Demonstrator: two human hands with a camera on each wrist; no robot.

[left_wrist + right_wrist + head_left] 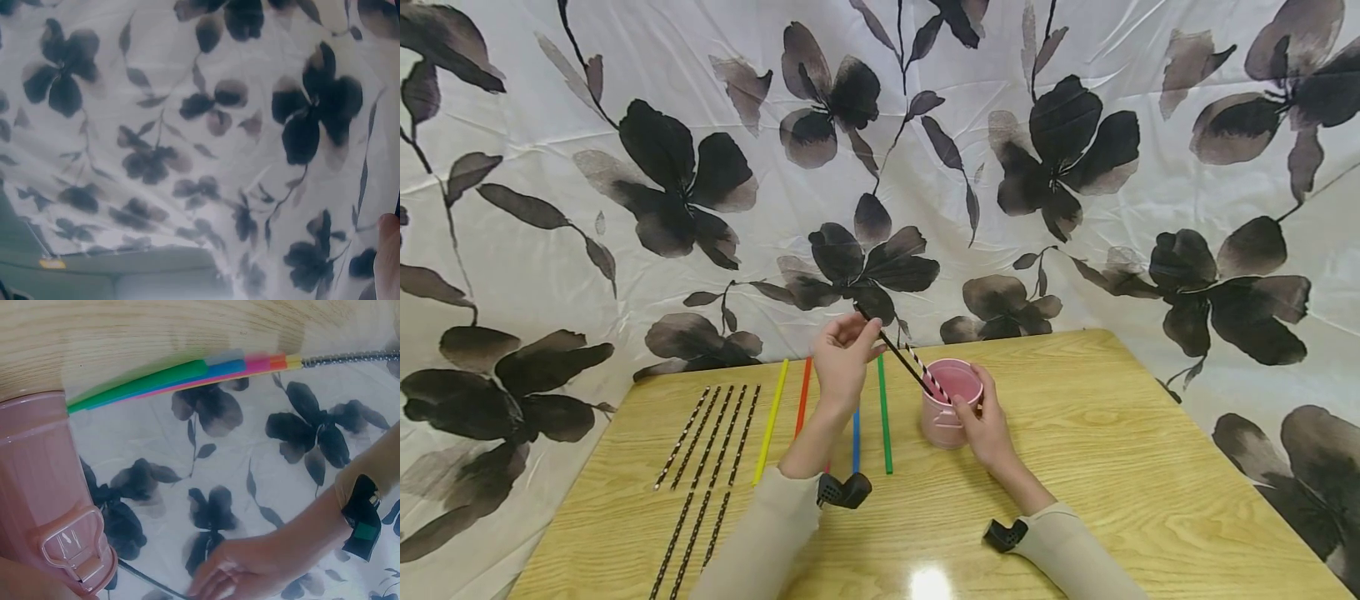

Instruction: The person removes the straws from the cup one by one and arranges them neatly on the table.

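Observation:
A small pink bucket [943, 429] with a little handle stands upright on the wooden table. My right hand [988, 425] grips its right side near the rim. Above and to the left, my left hand [841, 367] pinches the upper part of a black straw [898, 354], which slants down into the bucket's mouth. A black-and-white striped straw [923, 373] leans inside beside it. From the right wrist, the bucket [44, 469] looks large, with the left hand [231, 569] beyond it. Only a bit of the left hand [389, 262] shows in the left wrist view.
Left of the bucket lie a green straw [884, 425], a blue straw [856, 442], a red straw [803, 396] and a yellow straw [771, 421], some partly behind the left arm. Several dark patterned straws [703, 454] lie farther left. A floral cloth [880, 175] hangs behind the table.

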